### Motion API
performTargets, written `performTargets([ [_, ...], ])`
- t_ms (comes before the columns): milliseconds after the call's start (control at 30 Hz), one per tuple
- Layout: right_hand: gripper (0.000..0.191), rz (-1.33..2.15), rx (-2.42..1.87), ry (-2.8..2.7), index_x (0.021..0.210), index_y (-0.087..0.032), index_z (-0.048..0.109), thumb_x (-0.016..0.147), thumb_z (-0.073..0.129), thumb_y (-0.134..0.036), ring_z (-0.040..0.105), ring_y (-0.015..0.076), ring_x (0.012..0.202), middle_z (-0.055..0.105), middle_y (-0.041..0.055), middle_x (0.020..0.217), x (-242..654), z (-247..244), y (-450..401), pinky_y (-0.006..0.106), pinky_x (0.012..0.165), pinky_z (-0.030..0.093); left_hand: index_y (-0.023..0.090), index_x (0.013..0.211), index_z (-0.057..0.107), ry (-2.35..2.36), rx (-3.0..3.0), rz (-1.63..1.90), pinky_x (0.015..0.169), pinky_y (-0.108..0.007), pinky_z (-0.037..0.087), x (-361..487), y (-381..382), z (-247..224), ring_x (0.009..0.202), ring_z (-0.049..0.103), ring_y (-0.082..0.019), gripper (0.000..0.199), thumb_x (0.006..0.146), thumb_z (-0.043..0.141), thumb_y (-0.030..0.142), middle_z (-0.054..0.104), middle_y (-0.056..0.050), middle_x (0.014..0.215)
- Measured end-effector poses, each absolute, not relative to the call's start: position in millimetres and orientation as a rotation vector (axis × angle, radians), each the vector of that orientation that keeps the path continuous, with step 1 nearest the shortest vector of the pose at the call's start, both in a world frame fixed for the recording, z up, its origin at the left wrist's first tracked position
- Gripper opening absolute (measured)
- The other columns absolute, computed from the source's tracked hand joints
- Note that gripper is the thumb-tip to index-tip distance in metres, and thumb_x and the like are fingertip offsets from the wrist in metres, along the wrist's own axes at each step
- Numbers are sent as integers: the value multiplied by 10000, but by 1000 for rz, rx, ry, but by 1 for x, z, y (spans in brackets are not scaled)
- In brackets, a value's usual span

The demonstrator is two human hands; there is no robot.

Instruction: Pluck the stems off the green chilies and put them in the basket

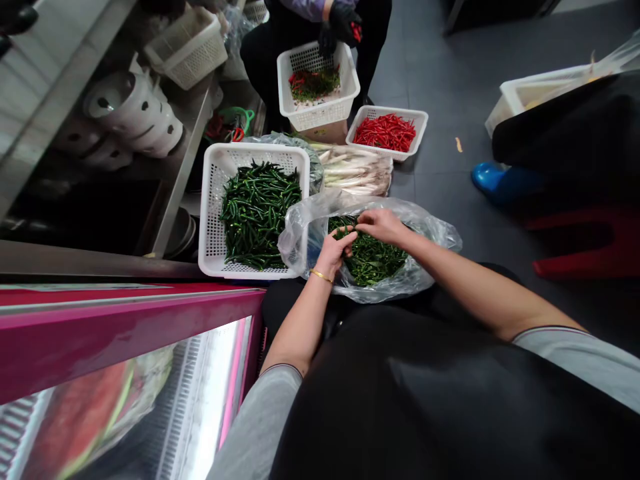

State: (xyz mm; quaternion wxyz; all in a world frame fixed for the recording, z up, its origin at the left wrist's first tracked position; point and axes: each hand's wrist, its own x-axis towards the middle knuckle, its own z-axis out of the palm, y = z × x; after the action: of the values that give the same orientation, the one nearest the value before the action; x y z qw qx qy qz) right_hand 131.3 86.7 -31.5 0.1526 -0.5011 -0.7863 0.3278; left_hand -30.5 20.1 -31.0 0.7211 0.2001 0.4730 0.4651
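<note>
My left hand [336,252], with a gold bangle at the wrist, is closed around a few green chili peppers [342,233]. Fingertips of my right hand [381,225] are pinched together right beside them; what they grip is too small to make out. Both hands are over an open clear plastic bag [434,235] filled with green chilies and stems [374,257]. To the left, a white perforated basket [212,250] holds many green chilies [260,213].
Long white-stemmed vegetables [356,171] lie beyond the bag, near a basket of red chilies [385,132]. Opposite, a black-gloved person [345,23] sits behind another white basket [320,120]. Metal shelving [185,157] and a pink-framed glass case [125,333] stand left; a red stool [575,247] is right.
</note>
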Motion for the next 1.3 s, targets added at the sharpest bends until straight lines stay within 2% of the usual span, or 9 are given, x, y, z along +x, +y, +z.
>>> performTargets([
  [200, 377, 1565, -1305, -1577, 1084, -181, 596, 790, 563, -414, 603, 121, 589, 696, 48, 880, 136, -32, 44, 238, 509, 459, 114, 724, 583, 987, 324, 1021, 406, -180, 284, -25, 21, -43, 382, 354, -12, 352, 627, 788, 383, 446, 67, 495],
  [333, 321, 1840, -1403, -1495, 866, -162, 594, 820, 516, -471, 497, 91, 415, 605, 2, 599, 127, -41, 20, 208, 384, 356, 108, 780, 608, 1035, 323, 1060, 427, -186, 305, -28, 7, -43, 406, 399, -24, 333, 666, 755, 385, 497, 47, 526],
  [433, 307, 1737, -1469, -1592, 722, -180, 551, 855, 429, -428, 407, 91, 359, 423, -59, 405, 121, -36, 11, 215, 391, 326, 127, 833, 614, 1147, 481, 1138, 437, -196, 324, -24, -2, -36, 418, 427, -34, 333, 673, 744, 390, 550, 36, 572],
  [500, 306, 1543, -1478, -1824, 670, -187, 540, 858, 392, -379, 429, 102, 402, 434, -47, 412, 121, -27, 7, 222, 441, 336, 144, 818, 603, 1206, 624, 1171, 444, -192, 333, -21, -7, -30, 424, 440, -34, 316, 675, 742, 389, 564, 41, 586],
  [733, 325, 785, -1096, -2895, 890, -176, 635, 900, 407, -408, 596, 169, 701, 687, 89, 854, 148, -11, 6, 257, 621, 375, 133, 652, 544, 1098, 473, 816, 361, -190, 234, -33, -3, -23, 331, 358, -43, 253, 726, 666, 342, 477, 37, 449],
  [867, 447, 468, -1887, -2728, 1104, -117, 611, 917, 395, -461, 636, 261, 877, 668, 199, 1055, 171, -36, 55, 314, 684, 430, 137, 611, 498, 1042, 333, 799, 398, -187, 334, -40, -2, -25, 515, 583, -118, 197, 722, 580, 278, 637, -81, 628],
  [1033, 320, 497, -2084, -2560, 998, -132, 681, 880, 480, -352, 630, 294, 955, 684, 184, 1051, 176, -55, 100, 352, 739, 457, 116, 811, 588, 1013, 456, 842, 420, -196, 360, -40, -6, -24, 481, 556, -106, 194, 626, 606, 171, 656, -54, 648],
  [1200, 315, 1030, -1674, -2228, 790, -167, 649, 877, 473, -414, 628, 191, 689, 688, 80, 720, 161, -25, 81, 284, 633, 460, 132, 893, 632, 1076, 689, 912, 390, -185, 275, -28, 4, -27, 396, 420, -49, 307, 635, 742, 256, 556, 35, 535],
  [1300, 300, 1149, -1492, -2151, 786, -172, 602, 888, 450, -409, 597, 166, 617, 668, 62, 688, 151, -14, 60, 270, 600, 439, 131, 763, 632, 1137, 825, 827, 382, -190, 245, -15, 11, -32, 373, 387, -43, 282, 596, 800, 283, 521, 41, 475],
])
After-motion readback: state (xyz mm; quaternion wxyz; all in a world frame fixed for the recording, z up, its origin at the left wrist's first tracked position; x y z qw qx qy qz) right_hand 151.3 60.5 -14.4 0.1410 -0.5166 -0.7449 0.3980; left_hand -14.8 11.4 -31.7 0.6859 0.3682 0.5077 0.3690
